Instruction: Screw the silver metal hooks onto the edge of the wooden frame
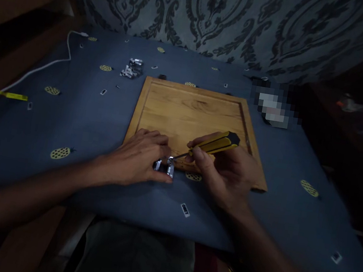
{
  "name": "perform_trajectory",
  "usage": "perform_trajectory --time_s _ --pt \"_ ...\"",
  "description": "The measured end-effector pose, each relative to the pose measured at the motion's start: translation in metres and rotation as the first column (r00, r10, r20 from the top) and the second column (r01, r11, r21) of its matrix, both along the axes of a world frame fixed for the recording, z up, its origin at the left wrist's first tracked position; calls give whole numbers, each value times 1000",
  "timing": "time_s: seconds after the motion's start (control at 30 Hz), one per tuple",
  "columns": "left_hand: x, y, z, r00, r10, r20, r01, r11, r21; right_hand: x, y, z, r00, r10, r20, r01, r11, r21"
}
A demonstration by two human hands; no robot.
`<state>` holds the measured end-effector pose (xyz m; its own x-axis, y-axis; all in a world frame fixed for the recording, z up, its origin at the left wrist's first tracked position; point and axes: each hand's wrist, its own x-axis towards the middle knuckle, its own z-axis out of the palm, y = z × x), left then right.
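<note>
A wooden cabinet door (185, 113) with a raised border lies flat on the cloth. At its near edge is a shiny metal cabinet hinge (170, 169), which my left hand (140, 155) steadies with the thumb on the near side and fingers on the wood. My right hand (225, 173) grips a screwdriver (216, 144) with a yellow and black handle. Its shaft slants down to the left, and the tip meets the hinge. Whether a screw sits under the tip is too small to tell.
More metal hinges (132, 69) lie beyond the door's far left corner, near a small screw (117, 86). A yellow strip-like object (13, 96) and a white cable (40, 70) are at the left. A blurred-out object (274, 107) lies at the right. Patterned fabric (215, 12) hangs behind.
</note>
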<state>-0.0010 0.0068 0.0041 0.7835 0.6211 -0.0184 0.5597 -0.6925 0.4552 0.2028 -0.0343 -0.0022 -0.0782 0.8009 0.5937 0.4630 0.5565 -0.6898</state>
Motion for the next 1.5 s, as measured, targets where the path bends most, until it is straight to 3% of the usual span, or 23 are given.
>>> perform_trajectory --time_s 0.33,0.43,0.63,0.8,1.07,1.5 --pt "-1 0 -4 1000 0 18 -1 1000 14 0 2 0 987 157 22 -159 982 107" --pt "-1 0 -4 1000 4 20 -4 1000 3 0 4 2 984 176 -11 -175 981 79" --pt "-1 0 -2 1000 1 17 -1 1000 -8 3 1 9 970 208 -126 -223 967 -120" --pt "-1 0 -1 1000 -6 2 6 1000 -12 5 4 12 956 283 -79 -287 956 -57" --pt "-2 1 -6 999 -16 37 15 1000 24 5 6 12 989 149 6 -149 989 16" --pt "-2 0 -3 999 -17 35 16 999 31 0 0 7 994 43 -99 -43 999 -2"
